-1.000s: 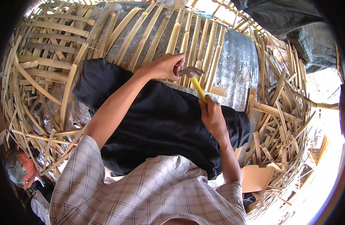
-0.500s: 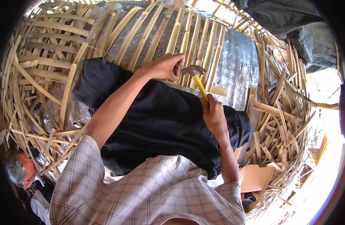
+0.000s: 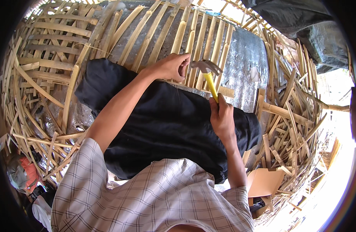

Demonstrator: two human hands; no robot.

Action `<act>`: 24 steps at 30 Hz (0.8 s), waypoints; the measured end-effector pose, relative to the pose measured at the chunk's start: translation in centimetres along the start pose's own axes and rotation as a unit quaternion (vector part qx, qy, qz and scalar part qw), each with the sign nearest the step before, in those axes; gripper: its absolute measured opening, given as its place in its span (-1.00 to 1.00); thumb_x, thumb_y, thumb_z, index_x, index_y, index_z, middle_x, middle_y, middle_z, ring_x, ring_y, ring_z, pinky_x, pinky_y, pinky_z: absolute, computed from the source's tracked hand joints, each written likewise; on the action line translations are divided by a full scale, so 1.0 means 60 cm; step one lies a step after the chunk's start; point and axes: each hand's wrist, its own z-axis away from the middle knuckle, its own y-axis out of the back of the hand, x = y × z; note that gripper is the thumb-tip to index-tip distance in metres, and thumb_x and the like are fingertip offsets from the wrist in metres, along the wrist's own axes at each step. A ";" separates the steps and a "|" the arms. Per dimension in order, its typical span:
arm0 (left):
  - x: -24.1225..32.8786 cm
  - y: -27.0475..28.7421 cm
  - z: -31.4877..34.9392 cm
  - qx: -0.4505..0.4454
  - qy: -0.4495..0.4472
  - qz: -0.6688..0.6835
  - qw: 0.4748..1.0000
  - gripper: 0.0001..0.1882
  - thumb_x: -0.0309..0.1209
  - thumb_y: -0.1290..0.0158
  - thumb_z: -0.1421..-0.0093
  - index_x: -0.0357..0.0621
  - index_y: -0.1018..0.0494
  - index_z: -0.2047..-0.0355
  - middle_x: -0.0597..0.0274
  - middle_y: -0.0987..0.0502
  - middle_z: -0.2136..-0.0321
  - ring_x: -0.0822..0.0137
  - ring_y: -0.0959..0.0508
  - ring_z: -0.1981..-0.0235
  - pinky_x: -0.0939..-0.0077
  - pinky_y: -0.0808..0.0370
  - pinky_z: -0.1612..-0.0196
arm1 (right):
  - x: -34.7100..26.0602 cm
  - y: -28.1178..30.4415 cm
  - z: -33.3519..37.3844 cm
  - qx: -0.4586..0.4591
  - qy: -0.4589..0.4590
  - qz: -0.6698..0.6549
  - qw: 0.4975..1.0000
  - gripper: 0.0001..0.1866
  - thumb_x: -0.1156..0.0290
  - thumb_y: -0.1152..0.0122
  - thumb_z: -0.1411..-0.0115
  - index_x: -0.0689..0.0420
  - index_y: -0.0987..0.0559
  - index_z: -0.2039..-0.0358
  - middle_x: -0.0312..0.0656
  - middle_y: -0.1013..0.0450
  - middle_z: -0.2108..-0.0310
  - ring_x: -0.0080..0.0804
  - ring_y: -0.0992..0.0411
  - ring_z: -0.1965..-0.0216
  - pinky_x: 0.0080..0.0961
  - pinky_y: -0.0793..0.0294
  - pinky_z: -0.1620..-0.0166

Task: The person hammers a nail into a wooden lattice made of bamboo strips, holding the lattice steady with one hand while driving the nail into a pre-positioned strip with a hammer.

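My right hand (image 3: 223, 116) is wrapped round the yellow handle of a claw hammer (image 3: 210, 82). The hammer's metal head is raised just right of my left hand (image 3: 173, 67), apart from it. My left hand's fingers are pinched together over the near ends of the bamboo slats (image 3: 179, 36); whatever they hold, if anything, is too small to make out. These slats lie side by side, fixed to a bamboo cross strip (image 3: 226, 91) along their near end. Black cloth (image 3: 166, 123) covers my legs, close against that strip.
A woven bamboo lattice (image 3: 56, 50) stands at the left. Loose bamboo pieces (image 3: 290, 135) are heaped at the right. Near my right elbow sits a cardboard box (image 3: 265, 183). Grey plastic sheeting (image 3: 245, 58) lies beneath the slats; a dark tarp (image 3: 301, 31) hangs at the far right.
The hammer head has lifted and shifted a little to the right, away from my left hand. My left hand stays pinched at nearly the same spot.
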 end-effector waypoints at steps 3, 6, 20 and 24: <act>-0.007 -0.001 0.000 0.010 -0.011 0.007 1.000 -0.61 -0.64 -0.28 0.04 -0.20 -0.27 0.31 0.24 -0.49 0.56 0.44 -0.48 0.50 0.41 -0.44 0.37 | 0.001 -0.017 0.003 0.025 0.002 -0.052 0.998 -0.85 0.47 -0.15 -0.43 0.30 -0.44 0.22 0.25 -0.42 0.59 0.40 -0.42 0.50 0.03 -0.34 0.48; -0.017 -0.004 -0.005 0.016 -0.050 -0.025 0.998 -0.60 -0.63 -0.29 0.04 -0.19 -0.27 0.31 0.26 -0.47 0.56 0.46 -0.45 0.51 0.42 -0.43 0.38 | 0.021 -0.038 0.014 -0.009 0.019 0.030 0.999 -0.85 0.47 -0.15 -0.43 0.29 -0.44 0.21 0.27 -0.42 0.59 0.41 -0.43 0.49 0.04 -0.36 0.46; -0.041 0.018 -0.022 0.042 -0.068 -0.079 0.994 -0.79 -0.63 -0.23 -0.18 -0.22 -0.43 0.23 0.20 -0.61 0.27 0.21 -0.68 0.15 0.29 -0.60 0.05 | 0.032 -0.030 0.014 -0.010 0.030 0.040 0.999 -0.82 0.47 -0.17 -0.44 0.31 -0.44 0.26 0.27 -0.42 0.57 0.38 -0.41 0.48 0.02 -0.31 0.46; -0.051 0.004 -0.010 0.102 -0.062 -0.237 0.964 -0.73 -0.38 -0.34 -0.19 -0.05 -0.62 0.09 0.35 -0.58 -0.07 0.15 -0.46 -0.22 0.11 -0.36 -0.32 | 0.010 -0.016 0.005 0.019 0.052 0.021 0.998 -0.83 0.47 -0.17 -0.44 0.32 -0.44 0.26 0.25 -0.40 0.59 0.36 -0.39 0.51 0.00 -0.28 0.49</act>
